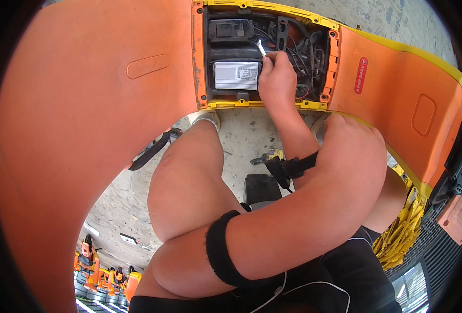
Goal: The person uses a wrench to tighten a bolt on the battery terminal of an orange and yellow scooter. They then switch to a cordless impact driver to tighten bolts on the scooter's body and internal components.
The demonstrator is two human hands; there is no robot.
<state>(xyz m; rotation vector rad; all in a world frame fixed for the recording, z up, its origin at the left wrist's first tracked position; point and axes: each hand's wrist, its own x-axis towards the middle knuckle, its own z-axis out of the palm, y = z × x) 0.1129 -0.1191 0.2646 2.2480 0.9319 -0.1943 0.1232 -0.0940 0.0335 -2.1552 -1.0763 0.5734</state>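
Observation:
My right hand [279, 78] reaches into the open compartment [201, 57] in the orange body in front of me. Its thumb and fingers close on a small silver wrench [261, 48], whose bright end points up and left. Just left of the hand lies a silver ribbed metal box [236, 75] with a white label. Behind that sits a black box [231, 30]. My left arm crosses over from the lower left, and my left hand [353, 128] rests bent at the right, near my right knee; its fingers are mostly hidden.
Black cables [309, 52] and a slotted black bracket [282, 32] fill the compartment's right side. A yellow frame [262, 104] edges the opening. On the floor lie a dark tool [259, 159] and a white device [129, 239]. Yellow pieces [400, 235] are piled at right.

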